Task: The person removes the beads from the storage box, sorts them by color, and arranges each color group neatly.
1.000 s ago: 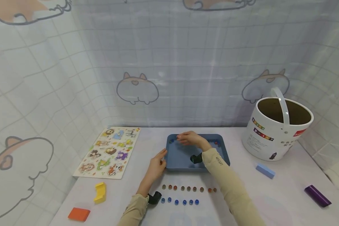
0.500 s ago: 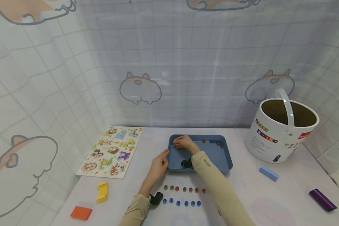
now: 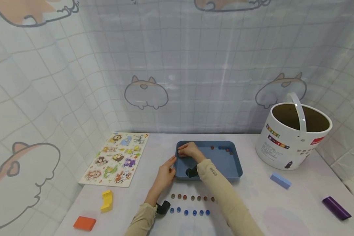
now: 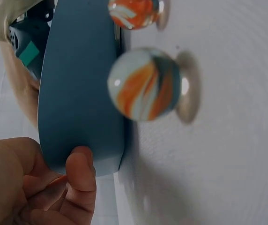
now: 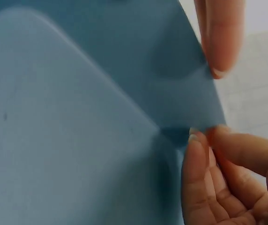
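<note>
Gripping blue tray [image 3: 216, 167] with our left hand [image 3: 165, 173] | right hand [image 3: 190, 150] inside, perhaps fetching marbles [image 3: 212, 147], hold unclear | next: steady pinch

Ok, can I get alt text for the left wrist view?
The left hand touches the corner of a blue tray. Two orange-streaked marbles sit beside the tray on a pale surface, the upper one cut off by the frame.

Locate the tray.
In the head view, lower centre: the tray sits right of the puzzle, beyond two marble rows, left hand at its left side, right hand in its far-left corner.
</note>
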Available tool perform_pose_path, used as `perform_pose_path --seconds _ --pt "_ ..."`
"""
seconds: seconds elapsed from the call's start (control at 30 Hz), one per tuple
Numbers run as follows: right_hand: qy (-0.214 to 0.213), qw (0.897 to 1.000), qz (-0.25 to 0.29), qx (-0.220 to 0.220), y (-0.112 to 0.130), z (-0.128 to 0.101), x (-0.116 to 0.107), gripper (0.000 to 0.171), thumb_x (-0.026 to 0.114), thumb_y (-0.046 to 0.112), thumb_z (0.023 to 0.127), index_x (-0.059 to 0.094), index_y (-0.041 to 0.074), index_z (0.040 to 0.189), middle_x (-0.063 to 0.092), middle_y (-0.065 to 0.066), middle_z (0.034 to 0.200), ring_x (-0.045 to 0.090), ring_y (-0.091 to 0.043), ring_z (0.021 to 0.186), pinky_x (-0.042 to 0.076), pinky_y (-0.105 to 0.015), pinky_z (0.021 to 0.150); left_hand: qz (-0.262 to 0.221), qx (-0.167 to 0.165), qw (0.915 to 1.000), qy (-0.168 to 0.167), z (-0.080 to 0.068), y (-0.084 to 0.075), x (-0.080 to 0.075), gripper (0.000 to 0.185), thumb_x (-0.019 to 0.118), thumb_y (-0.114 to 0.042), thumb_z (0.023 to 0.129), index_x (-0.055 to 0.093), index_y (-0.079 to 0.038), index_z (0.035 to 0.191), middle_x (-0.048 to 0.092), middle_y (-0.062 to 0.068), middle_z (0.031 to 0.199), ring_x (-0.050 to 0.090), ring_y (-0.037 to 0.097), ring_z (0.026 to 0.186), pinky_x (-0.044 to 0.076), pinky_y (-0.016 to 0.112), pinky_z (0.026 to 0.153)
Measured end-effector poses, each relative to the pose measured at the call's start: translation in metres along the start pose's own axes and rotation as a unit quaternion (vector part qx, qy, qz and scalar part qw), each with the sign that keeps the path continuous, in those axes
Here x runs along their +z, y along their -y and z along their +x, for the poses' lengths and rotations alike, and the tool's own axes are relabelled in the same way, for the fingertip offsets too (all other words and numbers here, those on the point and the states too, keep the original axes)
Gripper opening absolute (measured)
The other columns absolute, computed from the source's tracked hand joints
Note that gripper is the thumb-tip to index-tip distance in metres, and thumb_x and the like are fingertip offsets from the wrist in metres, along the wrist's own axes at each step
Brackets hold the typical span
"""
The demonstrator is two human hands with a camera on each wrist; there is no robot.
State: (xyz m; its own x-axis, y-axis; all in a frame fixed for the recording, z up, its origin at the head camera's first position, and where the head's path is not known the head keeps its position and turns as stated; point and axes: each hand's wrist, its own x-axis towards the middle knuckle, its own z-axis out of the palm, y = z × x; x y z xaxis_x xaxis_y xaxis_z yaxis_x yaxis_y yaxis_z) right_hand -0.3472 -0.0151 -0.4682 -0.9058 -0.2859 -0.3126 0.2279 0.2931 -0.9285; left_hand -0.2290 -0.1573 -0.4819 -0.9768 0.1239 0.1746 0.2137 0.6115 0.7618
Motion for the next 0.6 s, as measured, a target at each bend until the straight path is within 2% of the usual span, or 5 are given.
perform_pose_path --seconds 0.17,0.37,0.5,0.6 --pt "0.033 0.999 -0.001 -0.020 0.005 -0.006 -0.015 0.028 0.064 0.006 0.090 0.068 -0.003 0.117 0.070 -0.021 0.113 0.071 -0.026 0.094 0.058 -0.032 0.079 -0.004 -0.009 1.0000 0.002 0.001 0.000 0.001 0.050 0.049 0.004 0.089 0.047 0.007 0.138 0.045 0.019 0.148 0.041 0.003 0.047 0.043 0.019 0.047" --pt "0.060 0.996 0.027 -0.061 0.010 -0.018 -0.043 0.035 0.058 0.010 0.095 0.060 -0.004 0.128 0.062 -0.021 0.127 0.061 -0.035 0.115 0.053 -0.038 0.095 -0.018 -0.019 0.9997 0.000 -0.002 0.001 -0.001 0.049 0.049 0.004 0.090 0.046 0.008 0.139 0.044 0.020 0.149 0.041 0.004 0.045 0.043 0.020 0.045" --pt "0.052 0.994 0.059 -0.082 0.013 -0.032 -0.069 0.040 0.055 0.011 0.097 0.054 -0.004 0.134 0.058 -0.022 0.133 0.055 -0.037 0.123 0.049 -0.040 0.101 -0.025 -0.024 0.9994 0.007 -0.002 0.000 -0.001 0.049 0.048 0.002 0.092 0.045 0.007 0.140 0.042 0.019 0.150 0.041 0.005 0.045 0.042 0.020 0.045" --pt "0.032 0.993 0.058 -0.096 0.015 -0.048 -0.089 0.041 0.055 0.013 0.097 0.053 -0.002 0.136 0.056 -0.021 0.136 0.058 -0.033 0.120 0.047 -0.042 0.102 -0.020 -0.021 0.9996 0.007 -0.002 0.000 0.000 0.049 0.048 0.002 0.091 0.045 0.007 0.140 0.043 0.020 0.150 0.039 0.004 0.044 0.042 0.019 0.045"
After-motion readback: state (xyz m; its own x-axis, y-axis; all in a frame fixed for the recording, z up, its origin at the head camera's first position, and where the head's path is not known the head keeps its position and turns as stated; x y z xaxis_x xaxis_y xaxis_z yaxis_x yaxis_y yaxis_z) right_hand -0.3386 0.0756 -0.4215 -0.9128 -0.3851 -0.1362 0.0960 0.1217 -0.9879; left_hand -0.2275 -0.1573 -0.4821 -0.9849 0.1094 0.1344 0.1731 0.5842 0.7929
